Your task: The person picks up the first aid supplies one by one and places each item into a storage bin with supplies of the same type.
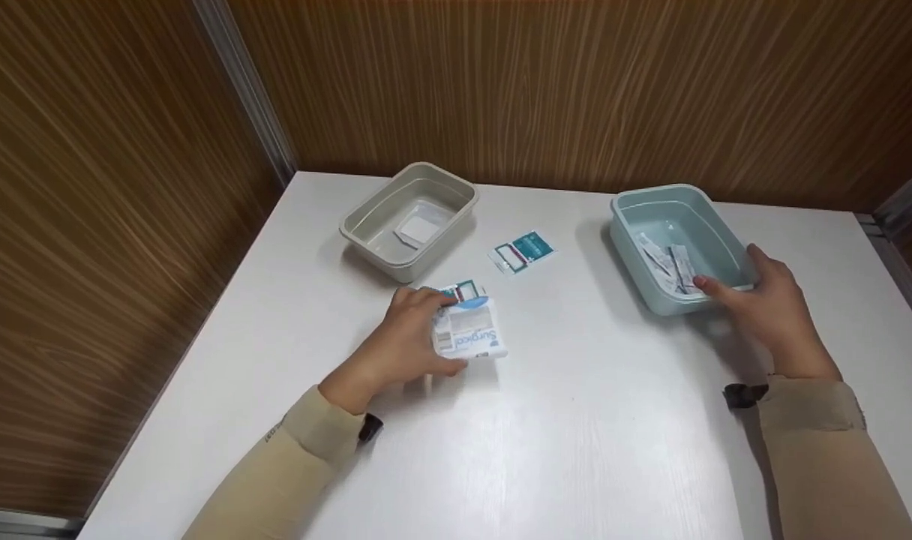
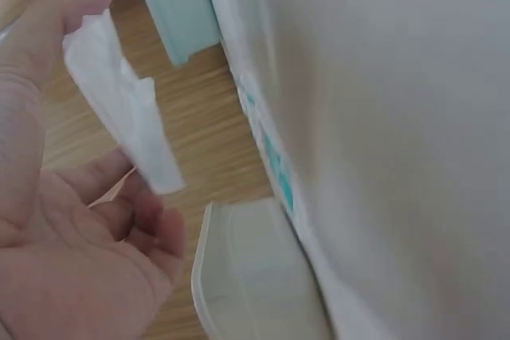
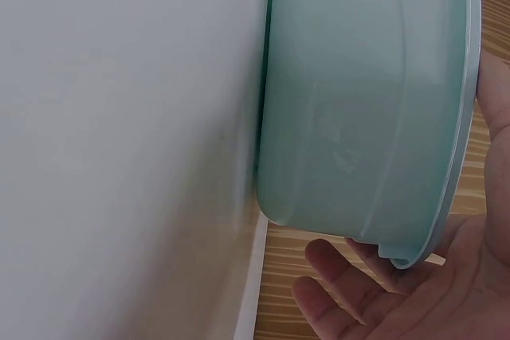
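Note:
My left hand (image 1: 400, 341) pinches a small white packet (image 1: 471, 330) with blue "Surgical" lettering, thumb on the near edge and fingers on the far edge. In the left wrist view this packet (image 2: 119, 93) is held above the table. My right hand (image 1: 778, 311) grips the near right corner of a pale blue-green plastic bin (image 1: 636, 274), its thumb over the rim. Several thin white paper sachets (image 1: 682, 266) lie inside that bin. From the right wrist view, the bin (image 3: 358, 109) stands on the table, with some fingers spread below its corner.
A beige bin (image 1: 439, 246) at the back left holds a flat white packet (image 1: 420, 227). Between the bins lies a green-and-white packet (image 1: 523, 252). Another such packet (image 1: 468, 289) shows partly behind my left hand. Wood-grain panels (image 1: 501, 90) border the white table (image 1: 561, 450).

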`<state>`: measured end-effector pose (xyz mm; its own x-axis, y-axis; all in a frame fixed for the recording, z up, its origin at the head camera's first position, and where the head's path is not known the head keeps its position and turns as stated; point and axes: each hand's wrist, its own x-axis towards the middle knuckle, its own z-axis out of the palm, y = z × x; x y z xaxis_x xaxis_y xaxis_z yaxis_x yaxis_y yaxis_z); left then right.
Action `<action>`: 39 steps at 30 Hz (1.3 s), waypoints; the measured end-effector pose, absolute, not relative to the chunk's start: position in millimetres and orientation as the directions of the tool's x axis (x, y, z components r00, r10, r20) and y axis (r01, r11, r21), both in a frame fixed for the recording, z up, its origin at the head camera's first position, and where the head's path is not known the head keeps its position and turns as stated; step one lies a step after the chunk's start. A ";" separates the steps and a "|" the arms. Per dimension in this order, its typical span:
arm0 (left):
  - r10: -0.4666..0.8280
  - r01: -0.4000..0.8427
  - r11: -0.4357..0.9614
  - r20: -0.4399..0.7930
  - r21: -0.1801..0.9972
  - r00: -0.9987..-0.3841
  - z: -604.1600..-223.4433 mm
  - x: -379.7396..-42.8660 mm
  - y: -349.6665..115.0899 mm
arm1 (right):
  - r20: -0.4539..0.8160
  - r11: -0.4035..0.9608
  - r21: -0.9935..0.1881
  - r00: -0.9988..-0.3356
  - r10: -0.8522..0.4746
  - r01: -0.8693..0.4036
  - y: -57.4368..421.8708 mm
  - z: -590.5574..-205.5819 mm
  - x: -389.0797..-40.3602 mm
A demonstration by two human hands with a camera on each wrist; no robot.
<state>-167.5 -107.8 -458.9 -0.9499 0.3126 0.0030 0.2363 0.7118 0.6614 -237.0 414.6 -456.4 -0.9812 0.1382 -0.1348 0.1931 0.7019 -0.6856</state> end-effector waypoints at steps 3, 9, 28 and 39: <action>0.269 0.233 0.710 0.050 0.665 -0.962 -451.0 -174.1 -115.3 | -0.133 0.708 -0.680 -0.981 0.139 0.193 414.6 -454.9 -238.3; 0.183 0.216 0.708 0.120 0.672 -0.976 -437.6 -187.9 -132.9 | -0.144 0.713 -0.671 -0.979 0.144 0.204 413.9 -455.5 -238.2; -0.149 -0.060 0.725 0.071 0.686 -0.986 -419.3 -273.2 -185.2 | -0.120 0.712 -0.680 -0.985 0.126 0.174 416.3 -457.9 -239.0; -0.240 -0.102 0.732 0.115 0.674 -0.964 -433.6 -293.5 -180.0 | -0.126 0.714 -0.676 -0.983 0.133 0.183 415.5 -458.6 -238.6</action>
<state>-293.5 -180.0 -433.6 -0.9639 -0.2399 0.1154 -0.1016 0.7320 0.6737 -238.6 415.5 -458.6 -0.9830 0.1334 -0.1260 0.1835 0.7137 -0.6760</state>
